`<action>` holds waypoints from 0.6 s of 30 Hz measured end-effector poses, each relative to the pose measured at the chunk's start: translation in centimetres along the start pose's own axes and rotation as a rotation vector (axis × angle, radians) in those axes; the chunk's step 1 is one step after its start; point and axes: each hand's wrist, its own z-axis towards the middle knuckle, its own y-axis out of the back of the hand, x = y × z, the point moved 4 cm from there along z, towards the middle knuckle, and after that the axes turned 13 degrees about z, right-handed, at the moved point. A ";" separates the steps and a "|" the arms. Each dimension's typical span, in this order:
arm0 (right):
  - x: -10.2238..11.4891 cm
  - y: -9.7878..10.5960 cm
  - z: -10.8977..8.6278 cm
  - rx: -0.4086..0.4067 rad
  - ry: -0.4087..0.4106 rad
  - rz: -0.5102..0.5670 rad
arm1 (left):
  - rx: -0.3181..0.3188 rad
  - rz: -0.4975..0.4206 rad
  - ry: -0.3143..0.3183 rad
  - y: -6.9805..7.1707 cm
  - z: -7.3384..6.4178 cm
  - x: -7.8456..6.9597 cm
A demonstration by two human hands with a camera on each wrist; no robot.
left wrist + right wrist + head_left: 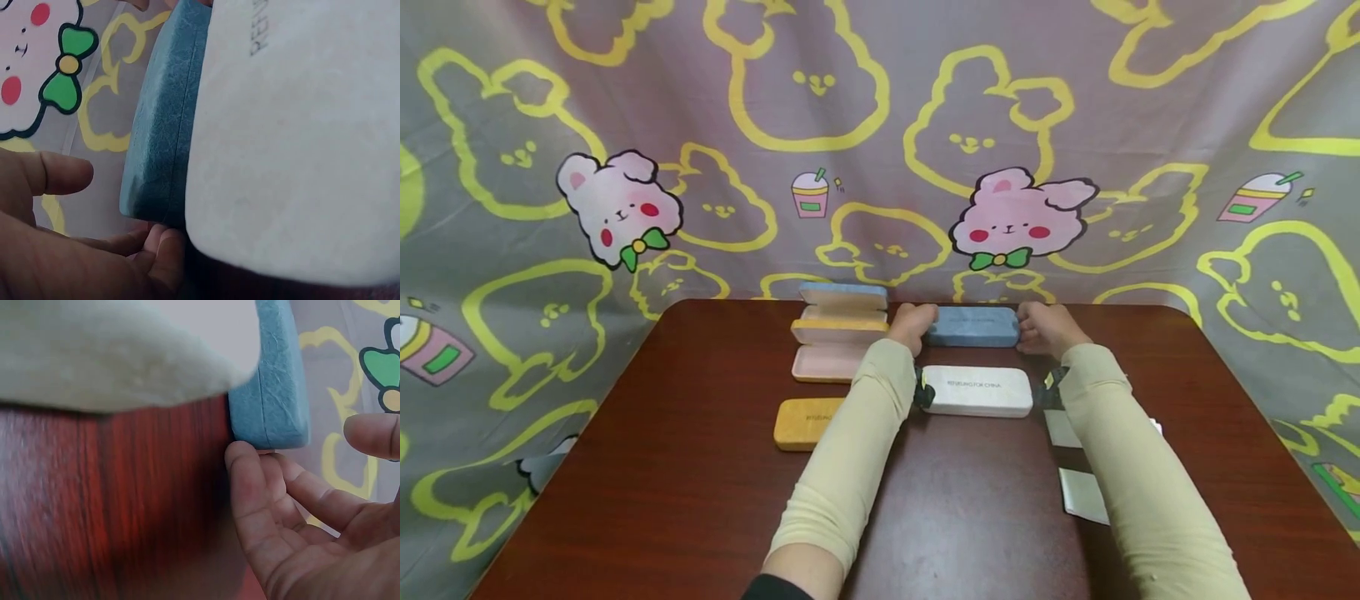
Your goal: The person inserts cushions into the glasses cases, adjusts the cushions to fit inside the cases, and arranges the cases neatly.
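A closed blue glasses case (973,327) lies near the table's back edge, faint lettering on its lid. My left hand (913,323) is at its left end; in the left wrist view the fingertips (164,247) meet the case's lower end while the thumb stands off to the side. At the opposite end is my right hand (1047,327), its fingertips (239,453) right at the corner, thumb spread apart. Just in front, between my wrists, lies a closed white glasses case (976,392) with dark lettering. It covers part of the blue case in both wrist views.
To the left stand an opened blue case (844,294) and an opened yellow case (827,364). A closed yellow case (805,423) lies partly behind my left sleeve. Two flat pale pieces (1063,429) lie by my right forearm. A patterned curtain (895,167) hangs behind the table (662,467).
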 end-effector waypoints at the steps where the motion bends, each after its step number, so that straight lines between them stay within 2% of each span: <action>1: 0.1 0.0 -0.1 0.005 0.008 0.003 | 0.000 0.010 -0.006 0.0 0.0 -0.1; 9: 1.0 0.6 -0.8 0.010 0.022 -0.026 | -0.011 0.138 -0.011 0.1 -0.7 -0.8; 14: 1.4 1.1 -1.4 0.003 0.029 -0.059 | -0.010 0.299 -0.028 0.0 -1.7 -1.8; 18: 1.6 1.1 -2.2 0.022 0.028 -0.073 | -0.042 0.432 -0.065 0.3 -2.4 -2.4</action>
